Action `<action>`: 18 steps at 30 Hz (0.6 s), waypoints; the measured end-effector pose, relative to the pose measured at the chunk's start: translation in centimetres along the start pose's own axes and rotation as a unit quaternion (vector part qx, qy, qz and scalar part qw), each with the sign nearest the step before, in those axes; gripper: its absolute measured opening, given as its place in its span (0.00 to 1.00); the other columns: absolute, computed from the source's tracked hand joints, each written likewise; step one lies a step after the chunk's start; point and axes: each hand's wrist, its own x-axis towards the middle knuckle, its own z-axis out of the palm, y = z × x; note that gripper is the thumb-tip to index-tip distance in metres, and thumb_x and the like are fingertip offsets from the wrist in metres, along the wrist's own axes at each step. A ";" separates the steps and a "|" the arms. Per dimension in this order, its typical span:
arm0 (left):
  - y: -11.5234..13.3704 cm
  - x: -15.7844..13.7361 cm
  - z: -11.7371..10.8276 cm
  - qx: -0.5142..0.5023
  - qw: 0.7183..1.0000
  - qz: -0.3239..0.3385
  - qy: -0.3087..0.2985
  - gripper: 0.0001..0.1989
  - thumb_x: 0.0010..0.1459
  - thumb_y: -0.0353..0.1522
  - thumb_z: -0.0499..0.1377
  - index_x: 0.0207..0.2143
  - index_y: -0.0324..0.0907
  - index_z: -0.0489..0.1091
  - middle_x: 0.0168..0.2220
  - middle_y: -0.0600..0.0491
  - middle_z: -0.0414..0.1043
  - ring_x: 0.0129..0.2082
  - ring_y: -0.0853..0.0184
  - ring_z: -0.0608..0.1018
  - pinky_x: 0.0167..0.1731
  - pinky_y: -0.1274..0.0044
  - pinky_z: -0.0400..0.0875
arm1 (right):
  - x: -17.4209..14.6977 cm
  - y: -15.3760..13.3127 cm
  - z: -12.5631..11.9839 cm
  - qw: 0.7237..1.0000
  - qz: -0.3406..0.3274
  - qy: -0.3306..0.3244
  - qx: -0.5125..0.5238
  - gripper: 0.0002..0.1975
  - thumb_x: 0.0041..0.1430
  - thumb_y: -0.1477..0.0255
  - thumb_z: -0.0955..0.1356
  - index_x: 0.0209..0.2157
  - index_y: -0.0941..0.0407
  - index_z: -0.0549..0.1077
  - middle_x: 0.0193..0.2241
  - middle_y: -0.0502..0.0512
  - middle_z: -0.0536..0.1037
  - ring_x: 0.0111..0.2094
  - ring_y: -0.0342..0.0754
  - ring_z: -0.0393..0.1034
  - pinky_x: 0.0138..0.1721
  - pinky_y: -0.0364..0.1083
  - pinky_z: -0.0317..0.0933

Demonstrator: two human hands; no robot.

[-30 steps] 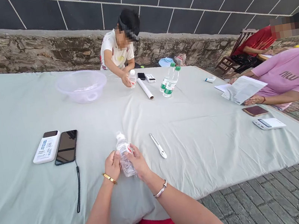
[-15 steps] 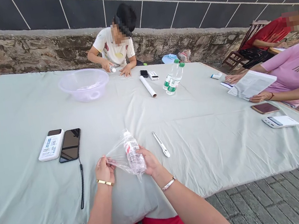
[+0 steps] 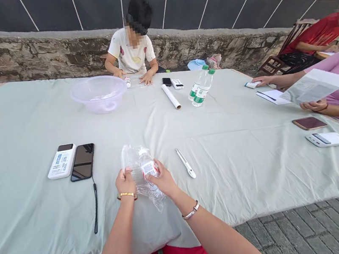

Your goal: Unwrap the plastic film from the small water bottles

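Note:
Close in front of me, a clear plastic bottle point(image 3: 149, 167) with a white cap and a white and red label leans slightly away. My right hand point(image 3: 162, 180) is closed around its right side, thumb on the label. Clear plastic film point(image 3: 132, 160) is spread to the left of the bottle and crumpled under its base. My left hand point(image 3: 126, 183) pinches the left edge of that film between thumb and fingers. A white utility knife point(image 3: 185, 164) lies on the cloth to the right of my right hand.
A power bank point(image 3: 62, 162) and a phone point(image 3: 82, 162) with a strap lie left. Farther back are a purple basin point(image 3: 100, 105), a white roll point(image 3: 171, 96) and two green-capped bottles point(image 3: 200, 93). One person point(image 3: 134, 55) works across the table; another holds papers at right.
My left hand has drawn the film wider and more upright beside the bottle. The bottle has turned in my right hand, so the label's printed code faces me. The view has shifted slightly.

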 end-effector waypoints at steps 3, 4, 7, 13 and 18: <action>-0.2 -0.1 0.2 -0.033 0.999 -0.004 -0.003 0.15 0.55 0.43 0.51 0.23 0.42 0.67 0.14 0.61 0.55 0.16 0.72 0.61 0.18 0.79 0.56 | -0.6 -1.2 -0.1 0.985 -0.053 0.004 -0.161 0.38 0.52 0.66 0.67 0.63 0.58 0.52 0.57 0.63 0.64 0.57 0.55 0.60 0.56 0.53 0.55; 0.0 -0.3 0.3 -0.045 0.999 -0.007 -0.007 0.16 0.55 0.44 0.51 0.24 0.42 0.66 0.14 0.62 0.53 0.15 0.72 0.60 0.17 0.80 0.56 | -0.9 -1.7 0.0 0.974 -0.079 0.011 -0.212 0.36 0.54 0.66 0.65 0.63 0.58 0.52 0.58 0.63 0.63 0.57 0.54 0.59 0.56 0.53 0.55; 0.9 -0.9 0.3 -0.088 0.995 -0.018 -0.033 0.17 0.55 0.46 0.51 0.27 0.42 0.65 0.13 0.64 0.49 0.12 0.75 0.56 0.14 0.81 0.53 | -1.4 -3.2 0.8 0.937 -0.136 0.020 -0.321 0.28 0.60 0.65 0.61 0.62 0.54 0.56 0.60 0.62 0.59 0.60 0.56 0.53 0.58 0.56 0.51; 2.4 -0.7 -2.0 -0.264 0.953 -0.138 -0.057 0.16 0.47 0.45 0.59 0.28 0.43 0.62 0.12 0.67 0.48 0.10 0.77 0.52 0.11 0.83 0.46 | 0.0 -4.1 0.8 0.917 -0.117 -0.057 -0.378 0.23 0.62 0.53 0.57 0.54 0.46 0.67 0.65 0.58 0.48 0.65 0.61 0.40 0.57 0.69 0.39; 2.1 1.1 -5.2 -0.223 0.963 -0.148 -0.031 0.14 0.44 0.42 0.61 0.26 0.42 0.63 0.11 0.67 0.48 0.09 0.79 0.50 0.09 0.84 0.44 | 0.9 -2.9 -3.1 0.933 -0.045 -0.019 -0.355 0.30 0.57 0.61 0.65 0.61 0.45 0.57 0.64 0.58 0.49 0.61 0.58 0.51 0.57 0.57 0.51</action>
